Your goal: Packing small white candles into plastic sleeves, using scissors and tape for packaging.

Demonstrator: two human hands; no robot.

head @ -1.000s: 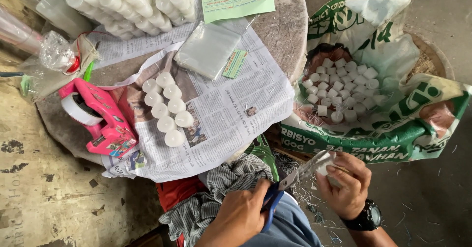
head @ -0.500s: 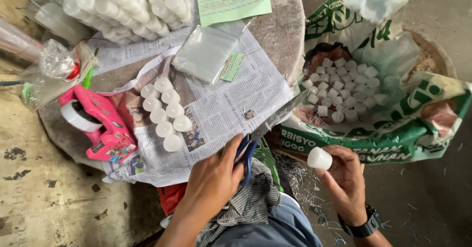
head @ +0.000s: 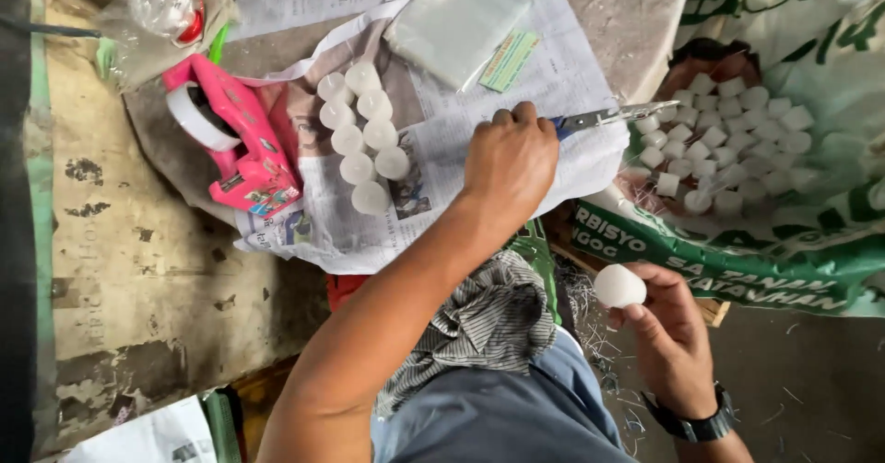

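Holding scissors (head: 604,117) over the newspaper-covered table (head: 636,21), the left hand (head: 507,164) is clenched on them, the right hand (head: 668,334) grasps one white candle (head: 619,286), eight lie finished (head: 361,140), many remain in the sack (head: 728,150).

Both forearms bare, no sleeves. Black wristwatch (head: 690,421) on right wrist, below fingers. Blue-grey trousers (head: 498,417) on lap.

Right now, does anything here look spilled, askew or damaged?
Thin pale shavings litter the floor beside the person's knee. The newspaper is crumpled and overhangs the table edge. Otherwise the white candles lie in two neat rows.
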